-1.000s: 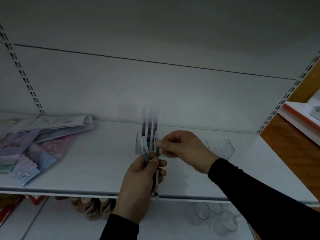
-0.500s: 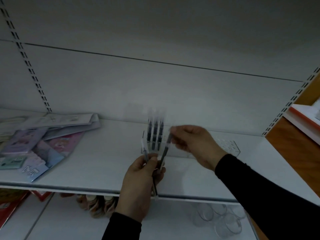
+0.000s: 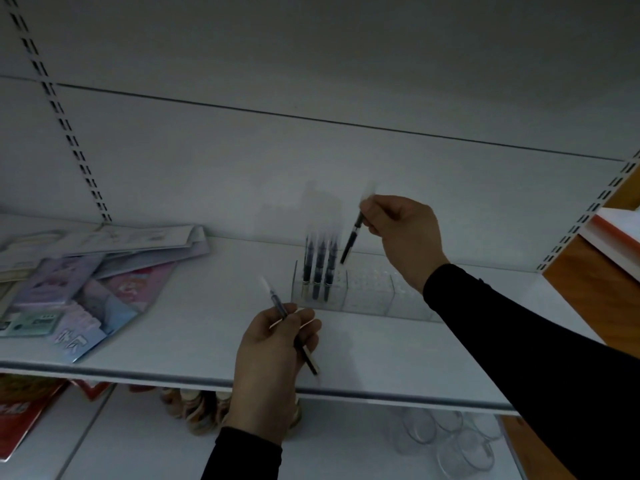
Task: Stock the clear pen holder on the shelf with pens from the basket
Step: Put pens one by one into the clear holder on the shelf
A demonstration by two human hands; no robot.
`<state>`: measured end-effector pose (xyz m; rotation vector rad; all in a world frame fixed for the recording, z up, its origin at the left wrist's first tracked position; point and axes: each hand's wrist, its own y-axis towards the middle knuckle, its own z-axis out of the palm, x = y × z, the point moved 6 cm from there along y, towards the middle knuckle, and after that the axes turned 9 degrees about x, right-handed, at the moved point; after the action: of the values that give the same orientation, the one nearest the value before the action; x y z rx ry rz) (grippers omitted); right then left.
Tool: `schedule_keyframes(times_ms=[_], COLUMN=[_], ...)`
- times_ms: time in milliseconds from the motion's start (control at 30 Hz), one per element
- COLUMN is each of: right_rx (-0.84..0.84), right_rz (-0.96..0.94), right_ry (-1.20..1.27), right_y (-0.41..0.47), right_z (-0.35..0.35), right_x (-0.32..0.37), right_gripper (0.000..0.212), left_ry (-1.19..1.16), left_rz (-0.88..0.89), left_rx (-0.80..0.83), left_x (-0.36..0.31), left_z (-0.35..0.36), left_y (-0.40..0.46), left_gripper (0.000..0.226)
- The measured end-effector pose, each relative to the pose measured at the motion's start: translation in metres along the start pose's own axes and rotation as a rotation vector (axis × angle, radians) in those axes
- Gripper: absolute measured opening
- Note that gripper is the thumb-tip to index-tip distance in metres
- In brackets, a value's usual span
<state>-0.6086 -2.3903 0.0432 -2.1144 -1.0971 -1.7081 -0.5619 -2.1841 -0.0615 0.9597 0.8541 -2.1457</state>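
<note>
Your right hand point(image 3: 401, 233) pinches a pen point(image 3: 351, 242) tilted above the clear pen holder point(image 3: 363, 289); your left hand point(image 3: 273, 351) grips another pen point(image 3: 294, 337) before the holder. Tilt risks jostling the standing pens point(image 3: 318, 268).

Pen caps point(image 3: 320, 216) above clear holder point(image 3: 367, 289) motion-blurred; count perhaps three.
</note>
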Motion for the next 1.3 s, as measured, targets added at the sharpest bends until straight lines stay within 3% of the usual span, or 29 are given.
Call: schedule_keyframes(times_ms=[567, 967, 1200, 1300], right_rx=[0.103, 0.168, 0.086, 0.2], right_rz=[0.035, 0.079, 0.093, 0.137], right_ry=[-0.186, -0.24, -0.19, -0.097], right_y=[-0.008, -0.014, -0.038, -0.055], right_z=[0.02, 0.025, 0.01, 0.016], right_x=[-0.023, -0.031, -0.026, -0.028], right_gripper=[0.023, 0.011, 0.013, 0.014], left_ry=[0.016, 0.034, 0.061, 0.092], left_rz=[0.008, 0.014, 0.029, 0.016], left_rx=[0.013, 0.028, 0.085, 0.142], left_x=[-0.006, -0.005, -0.005, -0.004], left_z=[-0.003, -0.002, 0.004, 0.011], left_y=[-0.003, -0.001, -0.003, -0.005], left_gripper=[0.01, 0.01, 0.012, 0.013])
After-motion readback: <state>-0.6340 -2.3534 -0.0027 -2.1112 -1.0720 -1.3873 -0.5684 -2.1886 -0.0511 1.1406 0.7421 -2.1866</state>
